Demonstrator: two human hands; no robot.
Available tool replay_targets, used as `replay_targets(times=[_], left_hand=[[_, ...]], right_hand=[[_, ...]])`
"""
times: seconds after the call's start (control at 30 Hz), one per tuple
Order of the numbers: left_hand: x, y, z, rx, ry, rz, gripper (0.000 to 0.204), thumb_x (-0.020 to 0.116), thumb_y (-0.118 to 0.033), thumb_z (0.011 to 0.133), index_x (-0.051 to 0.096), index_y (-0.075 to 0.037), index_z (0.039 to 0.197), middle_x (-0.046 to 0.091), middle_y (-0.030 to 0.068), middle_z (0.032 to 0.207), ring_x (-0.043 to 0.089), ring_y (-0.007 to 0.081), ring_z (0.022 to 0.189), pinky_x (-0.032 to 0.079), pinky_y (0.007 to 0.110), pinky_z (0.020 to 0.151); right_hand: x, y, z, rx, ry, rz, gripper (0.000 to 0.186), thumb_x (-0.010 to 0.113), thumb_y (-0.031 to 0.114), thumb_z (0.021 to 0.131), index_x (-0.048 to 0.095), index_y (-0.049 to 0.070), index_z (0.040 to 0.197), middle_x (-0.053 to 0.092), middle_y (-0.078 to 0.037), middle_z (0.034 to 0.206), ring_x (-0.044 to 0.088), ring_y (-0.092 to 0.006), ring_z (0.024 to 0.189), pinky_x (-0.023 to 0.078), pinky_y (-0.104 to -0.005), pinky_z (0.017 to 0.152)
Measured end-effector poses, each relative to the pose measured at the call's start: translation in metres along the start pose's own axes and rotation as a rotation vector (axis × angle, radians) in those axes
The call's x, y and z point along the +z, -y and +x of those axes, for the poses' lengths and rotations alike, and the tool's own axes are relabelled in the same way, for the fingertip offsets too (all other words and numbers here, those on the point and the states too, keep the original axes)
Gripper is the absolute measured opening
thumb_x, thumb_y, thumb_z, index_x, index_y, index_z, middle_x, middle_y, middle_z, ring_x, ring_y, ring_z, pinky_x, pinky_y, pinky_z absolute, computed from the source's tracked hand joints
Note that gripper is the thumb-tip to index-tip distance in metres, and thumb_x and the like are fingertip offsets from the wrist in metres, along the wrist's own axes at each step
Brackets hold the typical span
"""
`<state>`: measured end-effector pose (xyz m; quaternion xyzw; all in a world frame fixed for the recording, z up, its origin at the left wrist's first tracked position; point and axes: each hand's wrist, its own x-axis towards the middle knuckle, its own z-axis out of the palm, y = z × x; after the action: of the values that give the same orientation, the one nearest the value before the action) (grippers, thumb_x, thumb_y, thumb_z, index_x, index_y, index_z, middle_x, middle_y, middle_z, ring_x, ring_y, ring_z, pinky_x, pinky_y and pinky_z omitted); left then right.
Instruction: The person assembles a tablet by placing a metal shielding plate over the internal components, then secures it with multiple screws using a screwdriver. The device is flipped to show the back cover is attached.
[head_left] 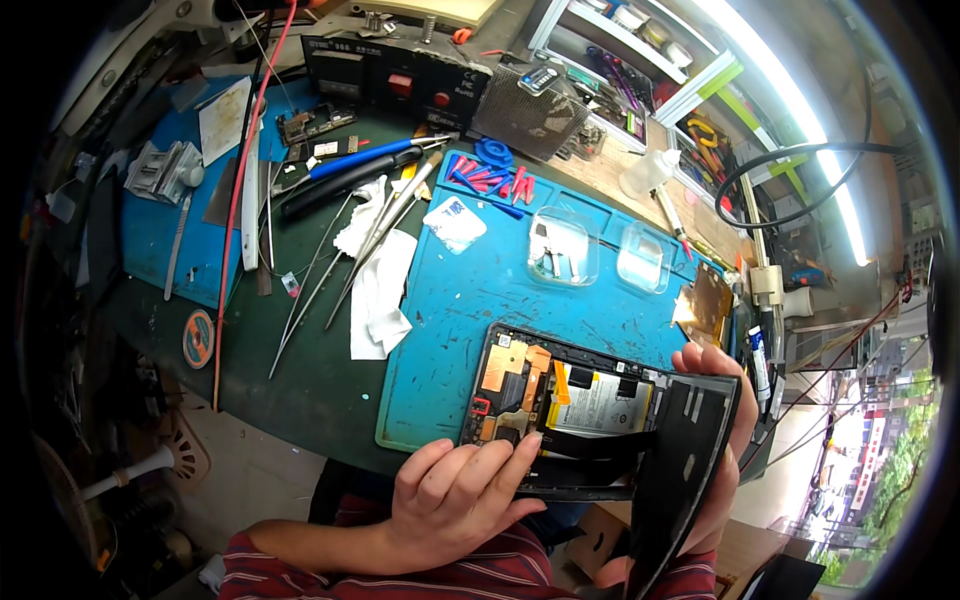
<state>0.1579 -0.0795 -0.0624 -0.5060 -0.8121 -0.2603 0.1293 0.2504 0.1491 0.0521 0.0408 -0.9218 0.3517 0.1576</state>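
An opened phone is tilted over the mat's near edge, its inside showing copper-coloured shields and a silver-white battery with an orange tab. At its right end a dark flat panel stands lifted; whether it is the screen or a cover I cannot tell. A wide black flex cable runs between the two. My right hand grips the panel from behind, fingers over its top edge. My left hand is closed at the body's near edge, its index fingertip by the cable's left end, thumb lower.
Under the work lies a blue mat. Beyond stand two clear plastic boxes, with pink-and-blue small parts near them. Tweezers, white tissue and a blue-handled tool lie left. A black powered unit stands behind.
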Motion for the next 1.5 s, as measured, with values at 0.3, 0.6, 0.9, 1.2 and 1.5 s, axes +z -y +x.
replay_targets(times=[0.3, 0.6, 0.9, 1.2, 1.5], left_hand=[[0.0, -0.002, 0.001, 0.008, 0.024, 0.061, 0.062, 0.067, -0.064, 0.096, 0.074, -0.018, 0.138, 0.056, 0.0008, 0.125, 0.045, 0.0193, 0.119, 0.036, 0.043, 0.109], [0.003, -0.001, -0.001, 0.024, 0.008, 0.095, 0.061, 0.063, -0.065, 0.099, 0.073, -0.019, 0.137, 0.056, -0.0004, 0.126, 0.046, 0.0175, 0.117, 0.035, 0.043, 0.109], [0.008, 0.001, -0.005, 0.053, -0.068, 0.048, 0.057, 0.063, -0.064, 0.1, 0.075, -0.022, 0.136, 0.056, -0.002, 0.127, 0.046, 0.0167, 0.116, 0.037, 0.041, 0.105], [0.006, 0.0, -0.002, 0.022, -0.029, 0.072, 0.054, 0.061, -0.063, 0.102, 0.076, -0.022, 0.134, 0.057, -0.0026, 0.127, 0.046, 0.0164, 0.116, 0.038, 0.039, 0.103], [0.004, -0.001, -0.001, 0.012, -0.005, 0.067, 0.056, 0.061, -0.063, 0.102, 0.076, -0.02, 0.134, 0.056, -0.0032, 0.127, 0.045, 0.0159, 0.116, 0.037, 0.039, 0.104]], right_hand=[[0.008, 0.008, 0.007, 0.031, -0.042, -0.054, 0.089, 0.091, 0.028, 0.068, 0.051, 0.026, 0.147, 0.044, -0.036, 0.152, 0.054, -0.0548, 0.135, 0.047, -0.0609, 0.111], [0.013, 0.006, 0.009, 0.032, -0.07, -0.061, 0.086, 0.086, 0.022, 0.069, 0.051, 0.026, 0.147, 0.045, -0.037, 0.151, 0.055, -0.0542, 0.134, 0.048, -0.0596, 0.11], [0.013, 0.007, 0.012, 0.036, -0.055, -0.045, 0.085, 0.088, 0.021, 0.07, 0.052, 0.026, 0.147, 0.045, -0.039, 0.15, 0.055, -0.0544, 0.134, 0.048, -0.0587, 0.109], [0.02, 0.002, 0.011, 0.043, -0.106, -0.035, 0.079, 0.089, 0.027, 0.075, 0.052, 0.021, 0.145, 0.045, -0.037, 0.15, 0.053, -0.051, 0.136, 0.046, -0.0566, 0.113], [0.038, -0.015, -0.017, 0.419, -0.511, 0.415, 0.085, 0.072, 0.052, 0.089, 0.044, 0.006, 0.155, 0.05, -0.023, 0.155, 0.049, -0.0366, 0.145, 0.035, -0.0503, 0.124]])
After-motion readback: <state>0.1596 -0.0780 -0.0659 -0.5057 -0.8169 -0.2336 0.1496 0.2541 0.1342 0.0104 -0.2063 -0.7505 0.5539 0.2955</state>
